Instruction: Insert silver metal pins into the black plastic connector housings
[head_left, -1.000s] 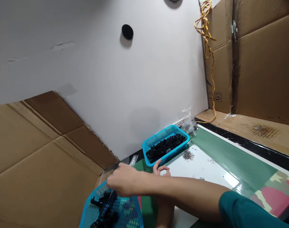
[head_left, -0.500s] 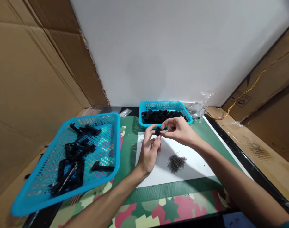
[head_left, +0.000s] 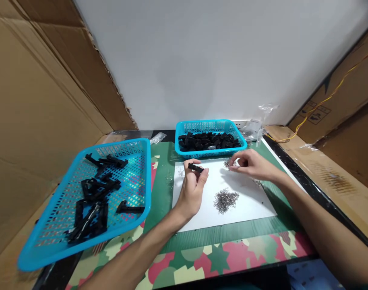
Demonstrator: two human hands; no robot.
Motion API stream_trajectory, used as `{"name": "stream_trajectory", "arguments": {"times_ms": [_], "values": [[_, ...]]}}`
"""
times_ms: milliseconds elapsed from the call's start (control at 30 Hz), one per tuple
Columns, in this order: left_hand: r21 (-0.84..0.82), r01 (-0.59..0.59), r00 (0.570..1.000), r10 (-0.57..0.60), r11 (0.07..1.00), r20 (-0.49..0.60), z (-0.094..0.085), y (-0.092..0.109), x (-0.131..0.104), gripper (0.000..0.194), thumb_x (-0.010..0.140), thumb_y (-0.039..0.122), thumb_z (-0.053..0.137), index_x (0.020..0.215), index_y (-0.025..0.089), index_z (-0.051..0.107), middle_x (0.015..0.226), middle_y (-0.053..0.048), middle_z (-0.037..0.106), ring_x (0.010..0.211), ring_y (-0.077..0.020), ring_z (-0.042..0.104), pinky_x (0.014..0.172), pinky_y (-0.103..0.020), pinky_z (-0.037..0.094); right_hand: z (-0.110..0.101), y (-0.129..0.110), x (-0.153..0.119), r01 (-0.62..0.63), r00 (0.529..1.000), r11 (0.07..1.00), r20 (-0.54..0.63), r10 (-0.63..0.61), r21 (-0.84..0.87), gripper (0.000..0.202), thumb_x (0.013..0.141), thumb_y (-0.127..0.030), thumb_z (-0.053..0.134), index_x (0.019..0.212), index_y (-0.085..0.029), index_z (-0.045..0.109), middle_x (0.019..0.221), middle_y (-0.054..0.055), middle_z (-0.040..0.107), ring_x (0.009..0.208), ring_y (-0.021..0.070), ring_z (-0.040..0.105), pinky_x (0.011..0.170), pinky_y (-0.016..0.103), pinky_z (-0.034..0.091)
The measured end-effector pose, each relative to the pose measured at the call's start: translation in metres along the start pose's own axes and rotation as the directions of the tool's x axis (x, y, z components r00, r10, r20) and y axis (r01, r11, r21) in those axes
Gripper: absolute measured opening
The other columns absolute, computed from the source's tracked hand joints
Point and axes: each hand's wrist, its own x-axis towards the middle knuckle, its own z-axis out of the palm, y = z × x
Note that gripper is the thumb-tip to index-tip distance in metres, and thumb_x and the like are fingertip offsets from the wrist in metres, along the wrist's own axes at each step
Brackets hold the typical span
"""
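My left hand [head_left: 191, 192] is closed around a small black plastic part [head_left: 196, 167], held between thumb and fingers above the white sheet of paper [head_left: 202, 213]. My right hand [head_left: 251, 164] hovers to its right with thumb and index finger pinched together; whatever they hold is too small to make out. Just beside those fingertips is a small heap of tiny metal pieces [head_left: 226, 163], partly covered by the hand. A larger pile of small, bent metal wire pieces [head_left: 225, 200] lies on the paper nearer to me.
On the left stands a blue mesh basket [head_left: 148, 173] with several long black plastic parts [head_left: 104, 189]. Behind the paper, another blue basket [head_left: 202, 153] holds many black parts [head_left: 205, 141]. Clear plastic bags [head_left: 253, 129] lie by the white wall. Cardboard [head_left: 347, 100] flanks both sides.
My right hand has left the black part and moved right to the small metal heap. The left hand keeps the part, now turned lengthwise into view. The camera view has shifted slightly.
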Motion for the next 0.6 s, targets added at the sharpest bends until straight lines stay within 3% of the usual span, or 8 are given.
{"name": "stream_trajectory", "arguments": {"times_ms": [100,167,300,400,533,600], "values": [[-0.018,-0.002,0.993,0.004,1.000,0.115,0.000,-0.002,0.001,0.028,0.104,0.048,0.058,0.107,0.021,0.049,0.078,0.003,0.053,0.070,-0.0128,0.050,0.064,-0.024,0.040,-0.016,0.025,-0.011,-0.041,0.973,0.999,0.229,0.035,0.022,0.020,0.087,-0.036,0.077,0.088,-0.017,0.080,0.052,-0.008,0.037,0.049,0.0089,0.026,0.046,0.028,0.017],[-0.041,0.028,0.983,-0.020,0.999,0.182,0.001,0.000,0.002,0.029,0.103,0.049,0.058,0.103,0.020,0.054,0.080,0.001,0.059,0.071,-0.0132,0.053,0.061,-0.024,0.040,-0.021,0.033,-0.017,-0.053,0.964,0.996,0.265,0.034,0.065,0.024,0.086,-0.040,0.078,0.088,-0.017,0.083,0.054,-0.005,0.048,0.050,0.0087,0.032,0.047,0.027,0.023],[-0.043,0.118,0.968,-0.105,0.992,0.230,0.003,0.007,0.006,0.034,0.100,0.051,0.063,0.097,0.017,0.063,0.087,-0.004,0.068,0.063,-0.0114,0.051,0.054,-0.023,0.038,-0.022,0.036,-0.022,-0.069,0.956,0.988,0.291,0.027,0.137,0.027,0.083,-0.044,0.081,0.089,-0.018,0.086,0.073,0.004,0.074,0.059,0.0125,0.059,0.057,0.027,0.045],[0.004,0.128,0.963,-0.125,0.992,0.240,0.003,0.008,0.008,0.036,0.100,0.051,0.061,0.097,0.016,0.069,0.090,-0.005,0.069,0.061,-0.0105,0.048,0.052,-0.024,0.035,-0.021,0.035,-0.021,-0.077,0.950,0.985,0.310,0.026,0.151,0.025,0.083,-0.040,0.081,0.087,-0.017,0.085,0.081,0.007,0.079,0.067,0.0165,0.068,0.066,0.030,0.053],[0.042,0.119,0.956,-0.126,0.992,0.264,0.001,0.008,0.007,0.037,0.103,0.049,0.057,0.114,0.016,0.071,0.085,-0.003,0.061,0.061,-0.0103,0.043,0.052,-0.024,0.031,-0.021,0.030,-0.020,-0.042,0.944,0.994,0.331,0.005,0.104,0.017,0.085,-0.034,0.078,0.082,-0.018,0.083,0.075,0.004,0.076,0.063,0.0139,0.062,0.060,0.027,0.047],[0.044,0.119,0.959,-0.126,0.992,0.253,0.001,0.009,0.006,0.039,0.103,0.046,0.056,0.130,0.018,0.063,0.078,0.000,0.056,0.060,-0.0108,0.042,0.053,-0.024,0.031,-0.020,0.026,-0.020,-0.032,0.947,0.996,0.320,0.002,0.086,0.015,0.086,-0.031,0.076,0.082,-0.018,0.081,0.069,0.001,0.070,0.059,0.0114,0.054,0.055,0.025,0.039]]}}
